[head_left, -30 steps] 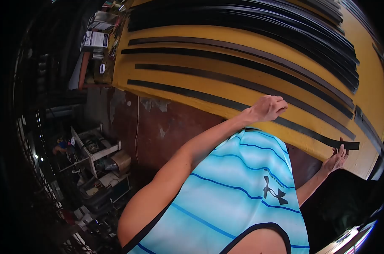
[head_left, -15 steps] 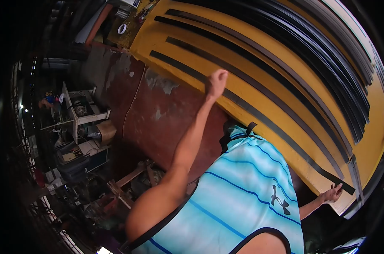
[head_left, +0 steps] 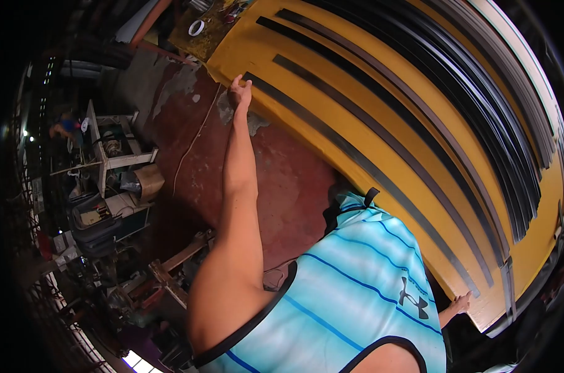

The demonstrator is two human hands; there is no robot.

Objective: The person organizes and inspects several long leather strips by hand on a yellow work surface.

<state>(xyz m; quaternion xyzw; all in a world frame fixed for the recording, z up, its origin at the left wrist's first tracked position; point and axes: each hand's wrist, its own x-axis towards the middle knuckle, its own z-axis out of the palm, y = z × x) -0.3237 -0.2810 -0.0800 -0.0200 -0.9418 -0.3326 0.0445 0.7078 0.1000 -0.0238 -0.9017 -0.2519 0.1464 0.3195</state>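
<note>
Left arm stretched out full and straight, the left hand (head_left: 239,93) sits at the far end of the nearest black strip (head_left: 363,168), fingers curled down onto the edge of the yellow table (head_left: 332,143), though whether it pinches the strip I cannot tell. That strip runs long along the near edge, more strips (head_left: 481,81) lying beyond. Over at the strip's other end, the right hand (head_left: 461,303) rests loosely spread against the table's corner.

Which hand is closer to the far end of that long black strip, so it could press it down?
Left. The left hand reaches the black strip's far end; the right hand sits at the near end.
</note>
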